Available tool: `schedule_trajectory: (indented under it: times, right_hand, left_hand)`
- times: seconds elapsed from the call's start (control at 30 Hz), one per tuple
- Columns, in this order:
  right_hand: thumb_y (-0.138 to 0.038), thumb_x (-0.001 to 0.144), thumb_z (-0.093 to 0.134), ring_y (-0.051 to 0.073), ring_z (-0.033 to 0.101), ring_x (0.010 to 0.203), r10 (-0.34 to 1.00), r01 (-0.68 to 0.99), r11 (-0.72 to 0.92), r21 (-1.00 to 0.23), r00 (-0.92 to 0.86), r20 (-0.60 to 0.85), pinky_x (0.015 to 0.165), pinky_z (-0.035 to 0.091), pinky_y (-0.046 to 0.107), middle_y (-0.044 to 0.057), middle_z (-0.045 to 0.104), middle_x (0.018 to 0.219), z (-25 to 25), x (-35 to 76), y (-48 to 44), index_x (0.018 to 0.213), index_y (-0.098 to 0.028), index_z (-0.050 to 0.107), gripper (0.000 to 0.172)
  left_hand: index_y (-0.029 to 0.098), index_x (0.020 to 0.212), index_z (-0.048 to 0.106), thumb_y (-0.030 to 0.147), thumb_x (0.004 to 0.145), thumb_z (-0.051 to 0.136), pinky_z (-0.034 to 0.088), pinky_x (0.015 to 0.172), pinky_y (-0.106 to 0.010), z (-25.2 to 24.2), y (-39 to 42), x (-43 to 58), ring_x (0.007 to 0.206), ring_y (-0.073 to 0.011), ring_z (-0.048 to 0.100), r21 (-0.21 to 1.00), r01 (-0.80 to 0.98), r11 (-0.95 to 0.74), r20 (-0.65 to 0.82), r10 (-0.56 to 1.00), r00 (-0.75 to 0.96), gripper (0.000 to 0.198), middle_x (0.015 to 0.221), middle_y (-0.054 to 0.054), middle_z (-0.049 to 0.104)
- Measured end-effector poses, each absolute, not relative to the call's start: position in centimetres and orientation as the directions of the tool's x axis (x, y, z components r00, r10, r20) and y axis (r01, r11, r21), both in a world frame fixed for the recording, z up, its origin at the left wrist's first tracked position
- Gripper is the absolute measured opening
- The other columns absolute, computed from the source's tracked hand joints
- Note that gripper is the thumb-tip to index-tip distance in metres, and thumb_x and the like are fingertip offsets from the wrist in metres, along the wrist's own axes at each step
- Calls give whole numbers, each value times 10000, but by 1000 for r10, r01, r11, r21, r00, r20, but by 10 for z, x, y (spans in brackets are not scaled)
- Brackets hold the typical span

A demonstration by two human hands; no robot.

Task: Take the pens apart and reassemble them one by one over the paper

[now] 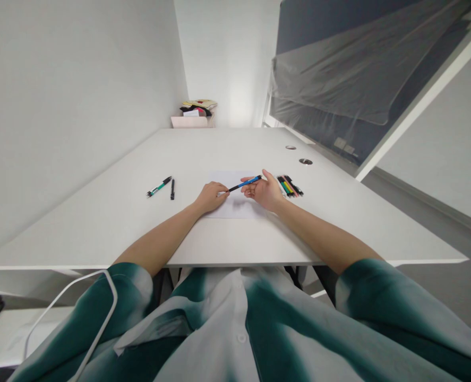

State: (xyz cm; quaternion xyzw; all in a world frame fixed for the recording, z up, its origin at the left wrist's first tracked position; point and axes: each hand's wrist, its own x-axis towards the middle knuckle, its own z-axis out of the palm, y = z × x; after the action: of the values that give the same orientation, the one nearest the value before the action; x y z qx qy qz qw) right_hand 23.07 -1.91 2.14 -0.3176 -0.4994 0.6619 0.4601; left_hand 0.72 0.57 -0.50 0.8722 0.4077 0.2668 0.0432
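Note:
A blue pen (250, 181) with a black grip section slants over a sheet of white paper (237, 213). My left hand (212, 197) is closed on the pen's black lower end, just above the paper. Beside the pen's raised blue end, my right hand (267, 193) is open, its thumb apart and its fingers stretched out behind the barrel. Whether those fingers touch the pen I cannot tell. To the right of this hand lies a row of several coloured pens (290, 186). Left of the paper are green and black pens (159, 187) and a short black pen (172, 189).
The long white table (100, 233) runs away from me beside a wall. A pale box (189, 122) with cloth items stands at its far end. Two round cable holes are on the right, one a metal ring (306, 162). A plastic-covered dark panel (331, 79) leans at the right.

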Motion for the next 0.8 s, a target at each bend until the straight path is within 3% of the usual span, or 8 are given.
schedule_trajectory:
  times: [0.4,0.57,0.8]
  right_hand:
    - [-540,935,313,191,590,631,934,-371,-106,-923,-357,37,681,468,326,94,687,699,19,234,-18,881,-144,681,544]
    - [-486,887,384,205,619,715,898,-210,-88,-974,-440,14,732,474,338,117,736,834,21,236,-20,965,-131,704,483]
    - [-257,768,643,168,657,769,848,85,107,-991,-528,46,723,459,285,77,765,875,16,233,-20,989,-157,687,246]
  left_hand:
    - [202,975,765,303,887,527,465,945,-400,-3,4,8,996,-239,644,259,720,-644,446,741,502,273,1046,-73,747]
    - [206,958,776,287,868,557,459,936,-413,-1,10,1,1000,-254,640,187,773,-606,461,749,476,250,1035,-74,754]
    - [219,966,771,261,859,573,419,951,-453,7,7,-3,1062,-274,605,72,792,-606,456,726,515,229,1067,-69,750]
